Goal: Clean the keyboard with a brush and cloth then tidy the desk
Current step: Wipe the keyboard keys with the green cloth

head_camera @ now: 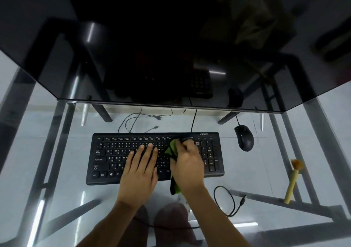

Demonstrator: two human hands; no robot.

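Observation:
A black keyboard (106, 157) lies in the middle of the glass desk (256, 167). My left hand (139, 168) rests flat on its middle keys, fingers straight and spread. My right hand (188, 161) grips a green and black cloth (171, 149) and presses it onto the keys just left of the number pad; the cloth's tail hangs past the keyboard's front edge. A brush (293, 180) with a yellow handle and orange bristles lies on the desk at the far right, apart from both hands.
A black mouse (244, 137) sits right of the keyboard, its cord running back. A big dark monitor (171, 57) looms at the rear. A looped black cable (230, 201) lies at the front right. Loose cables (136, 119) trail behind the keyboard.

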